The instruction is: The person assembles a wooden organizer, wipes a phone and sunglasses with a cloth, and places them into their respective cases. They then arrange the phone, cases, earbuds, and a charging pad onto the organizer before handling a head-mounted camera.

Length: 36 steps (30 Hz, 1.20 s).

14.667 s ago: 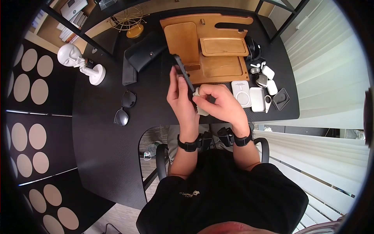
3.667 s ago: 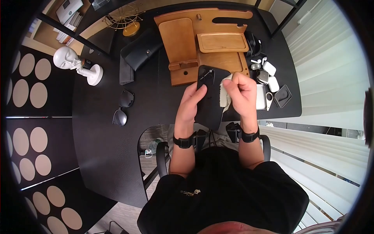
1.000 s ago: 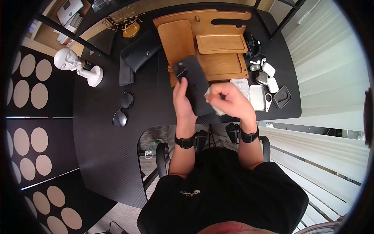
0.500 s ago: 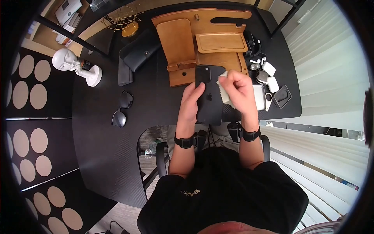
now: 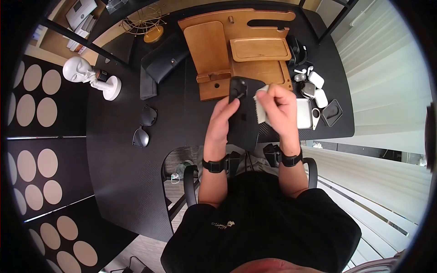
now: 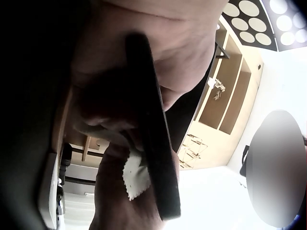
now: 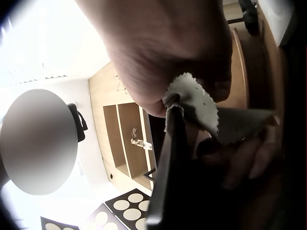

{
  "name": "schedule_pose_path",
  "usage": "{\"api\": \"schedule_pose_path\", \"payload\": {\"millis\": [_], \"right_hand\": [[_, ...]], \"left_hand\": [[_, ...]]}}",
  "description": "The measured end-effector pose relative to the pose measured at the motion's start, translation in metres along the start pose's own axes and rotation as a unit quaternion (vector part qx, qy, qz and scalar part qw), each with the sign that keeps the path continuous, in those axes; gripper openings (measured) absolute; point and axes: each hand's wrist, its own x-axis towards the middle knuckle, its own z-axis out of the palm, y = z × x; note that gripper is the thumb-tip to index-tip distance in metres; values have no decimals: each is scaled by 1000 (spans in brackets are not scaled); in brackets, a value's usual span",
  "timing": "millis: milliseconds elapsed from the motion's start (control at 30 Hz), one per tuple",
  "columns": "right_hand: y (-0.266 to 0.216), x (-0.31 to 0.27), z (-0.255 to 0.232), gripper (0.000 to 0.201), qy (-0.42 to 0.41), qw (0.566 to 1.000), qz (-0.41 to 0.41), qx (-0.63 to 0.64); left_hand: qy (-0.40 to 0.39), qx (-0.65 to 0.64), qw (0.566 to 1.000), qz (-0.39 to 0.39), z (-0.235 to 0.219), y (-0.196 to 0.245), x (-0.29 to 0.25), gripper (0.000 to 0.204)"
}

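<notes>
In the head view a black smartphone [image 5: 244,123] is held above the desk's front edge, its back and camera bump facing up. My left hand [image 5: 218,123] grips its left side, thumb lying over the back near the camera. A pale cloth [image 5: 260,110] with zigzag edges is pinched in my right hand [image 5: 282,109] at the phone's right edge. The right wrist view shows the cloth [image 7: 199,103] folded over that edge of the phone [image 7: 168,163]. From the left wrist, the phone [image 6: 156,134] appears edge-on, with the cloth [image 6: 136,175] beside it.
Behind the hands stands a wooden organizer [image 5: 209,45]. White earbud cases [image 5: 316,80], a white tray [image 5: 303,113] and a dark tray [image 5: 332,113] lie to the right. Sunglasses [image 5: 144,126], a black case [image 5: 166,63] and a white head figure [image 5: 86,75] are at left.
The phone, edge-on at first and slanted left a second ago, now stands nearly straight with its back up. My right hand and the cloth have moved from its lower end up its right edge.
</notes>
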Motion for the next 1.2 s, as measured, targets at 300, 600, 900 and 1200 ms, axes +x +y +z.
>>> {"api": "schedule_pose_path", "payload": {"millis": [300,600,900,1200], "right_hand": [[6,0,-11,36,-175,978,65,-89],[3,-2,-1,37,-38,999,-6,-26],[4,-1,-11,38,-114,987,78,-81],[9,-3,6,38,-13,999,-33,-16]], "left_hand": [[144,-119,978,88,12,-15,11,31],[18,20,1000,2,10,4,-3,32],[110,-75,989,59,17,-19,8,31],[10,9,1000,15,2,7,-3,33]]}}
